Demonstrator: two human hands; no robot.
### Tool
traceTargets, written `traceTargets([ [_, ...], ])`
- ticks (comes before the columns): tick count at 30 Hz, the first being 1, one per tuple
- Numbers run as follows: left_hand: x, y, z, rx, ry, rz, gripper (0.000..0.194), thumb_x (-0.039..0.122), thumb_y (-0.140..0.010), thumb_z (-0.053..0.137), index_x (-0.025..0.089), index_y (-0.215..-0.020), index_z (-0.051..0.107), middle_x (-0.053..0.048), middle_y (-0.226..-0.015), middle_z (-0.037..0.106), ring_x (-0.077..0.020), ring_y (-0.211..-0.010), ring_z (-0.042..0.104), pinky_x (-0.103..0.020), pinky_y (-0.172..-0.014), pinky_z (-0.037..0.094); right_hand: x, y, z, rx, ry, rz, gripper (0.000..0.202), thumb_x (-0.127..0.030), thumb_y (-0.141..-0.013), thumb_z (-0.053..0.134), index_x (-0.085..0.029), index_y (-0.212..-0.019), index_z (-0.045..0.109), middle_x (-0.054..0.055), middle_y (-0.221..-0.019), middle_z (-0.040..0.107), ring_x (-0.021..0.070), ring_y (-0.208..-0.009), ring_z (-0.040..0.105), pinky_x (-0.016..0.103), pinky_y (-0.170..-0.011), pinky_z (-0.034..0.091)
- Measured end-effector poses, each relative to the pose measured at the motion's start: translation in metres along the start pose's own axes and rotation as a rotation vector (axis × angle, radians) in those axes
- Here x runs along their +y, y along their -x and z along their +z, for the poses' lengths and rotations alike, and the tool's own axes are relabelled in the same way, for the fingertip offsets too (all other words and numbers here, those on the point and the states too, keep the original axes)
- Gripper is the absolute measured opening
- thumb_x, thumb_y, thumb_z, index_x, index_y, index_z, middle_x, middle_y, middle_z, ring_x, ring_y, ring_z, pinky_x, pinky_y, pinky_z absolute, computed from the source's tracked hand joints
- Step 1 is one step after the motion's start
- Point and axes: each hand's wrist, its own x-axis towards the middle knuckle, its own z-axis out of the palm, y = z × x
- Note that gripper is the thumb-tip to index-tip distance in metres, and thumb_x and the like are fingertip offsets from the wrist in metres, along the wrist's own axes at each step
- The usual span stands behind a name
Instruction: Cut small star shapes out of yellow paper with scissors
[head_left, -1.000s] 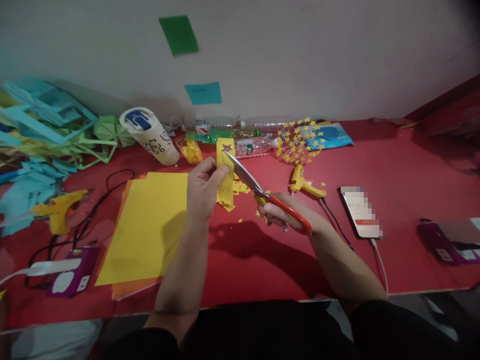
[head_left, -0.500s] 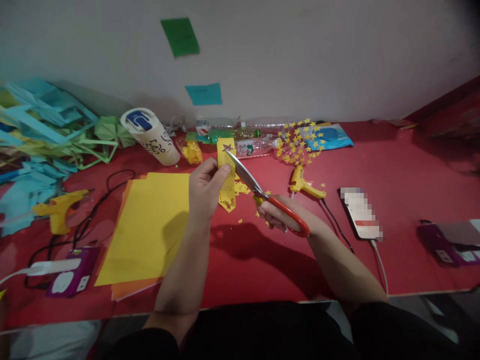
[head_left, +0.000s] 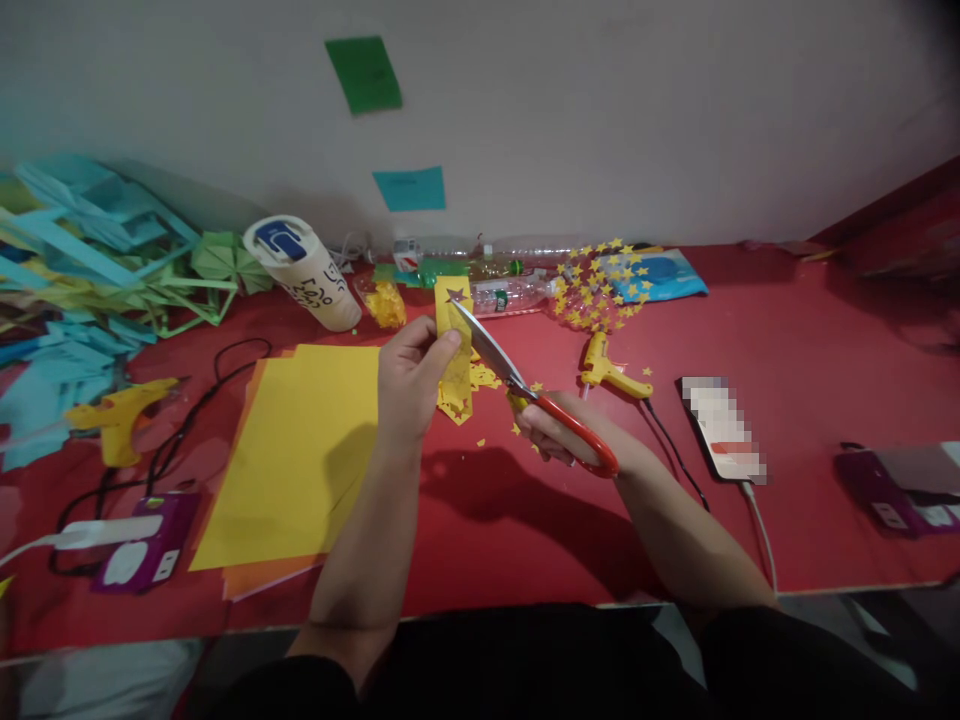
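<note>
Narrow yellow paper strip (head_left: 454, 372) pinched by left hand (head_left: 409, 378), thumb against fingers; long axis near upright, star-shaped hole (head_left: 457, 296) near top. Red-handled metal scissors (head_left: 519, 386) gripped by right hand (head_left: 546, 435), fingers wrapped on handles. Tips aimed at hole from strip's right; contact unclear. Left hand nearer. Large yellow paper sheets (head_left: 300, 450) laid left of strip.

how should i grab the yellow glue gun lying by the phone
Probably by the middle of its handle, coming from the right: the glue gun lies flat with the handle angled toward the phone, away from the right hand holding the scissors. Better to stay off the handle's end, where the cord leaves.
</note>
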Motion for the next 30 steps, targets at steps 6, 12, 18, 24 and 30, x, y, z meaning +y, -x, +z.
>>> traceTargets([
  [6,-0.0008,-0.0006,-0.0004,-0.004,0.012,0.000,0.019,0.025,-0.074,0.065,0.018,-0.059,0.055,0.005,-0.050,0.041,-0.0052,-0.047,0.040,-0.018,-0.045,0.034,-0.0027,0.0006,0.0006,0.007,0.002,0.011,0.055,-0.071,-0.084,0.042,-0.023,-0.059,0.036,-0.009,-0.045,0.033,0.0069,-0.037,0.036,0.024,-0.043,0.037],
  [12,-0.0019,-0.0007,-0.0014,-0.007,0.000,0.009,0.020,0.024,-0.074,0.065,0.018,-0.058,0.055,0.006,-0.049,0.038,-0.0053,-0.048,0.040,-0.018,-0.046,0.035,0.0004,-0.0005,0.0011,0.013,-0.002,0.029,0.047,-0.059,-0.088,0.045,-0.022,-0.060,0.037,-0.009,-0.046,0.033,0.0063,-0.037,0.035,0.022,-0.042,0.035],
  [18,-0.0007,0.0003,-0.0013,-0.008,-0.007,-0.002,0.020,0.025,-0.074,0.064,0.018,-0.058,0.055,0.005,-0.050,0.040,-0.0055,-0.049,0.040,-0.018,-0.046,0.035,0.0018,-0.0008,0.0017,0.020,-0.027,0.042,0.046,-0.057,-0.088,0.046,-0.023,-0.059,0.034,-0.009,-0.046,0.032,0.0055,-0.037,0.033,0.022,-0.041,0.033],
  [24,0.0003,0.0007,-0.0013,-0.006,-0.013,-0.002,0.020,0.024,-0.073,0.064,0.018,-0.057,0.055,0.005,-0.049,0.039,-0.0056,-0.048,0.040,-0.018,-0.046,0.035,0.0003,0.0000,0.0015,0.025,-0.029,0.028,0.052,-0.066,-0.084,0.048,-0.023,-0.058,0.034,-0.010,-0.045,0.031,0.0053,-0.036,0.032,0.022,-0.040,0.033],
  [30,-0.0006,-0.0001,-0.0015,-0.007,-0.003,-0.009,0.019,0.025,-0.073,0.065,0.018,-0.058,0.056,0.005,-0.049,0.040,-0.0056,-0.048,0.040,-0.018,-0.046,0.036,0.0006,-0.0005,0.0010,0.010,-0.032,0.031,0.054,-0.068,-0.084,0.047,-0.023,-0.057,0.032,-0.009,-0.044,0.031,0.0056,-0.036,0.033,0.022,-0.040,0.032],
])
